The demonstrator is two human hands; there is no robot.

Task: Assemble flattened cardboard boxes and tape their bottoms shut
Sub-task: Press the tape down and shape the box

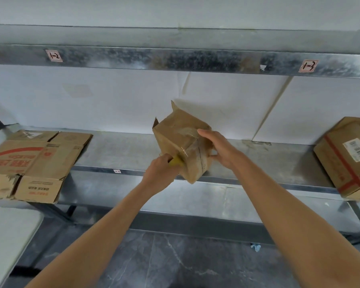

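Observation:
A small brown cardboard box (175, 132) stands tilted on the metal shelf (123, 150), bottom turned toward me, with clear tape across its seam. My right hand (216, 148) lies over the box's right side, fingers straight on top and thumb underneath. My left hand (160, 173) grips a yellow tool (176, 161), likely a tape dispenser or cutter, held against the box's lower left edge. Most of the tool is hidden by the hand. The box's far flaps stick up at the back.
A flattened printed cardboard box (29, 163) lies on the shelf at the left. An assembled box with red tape and a label (345, 159) stands at the right edge. An upper shelf beam (175, 59) carries tags. Dark floor (175, 256) lies below.

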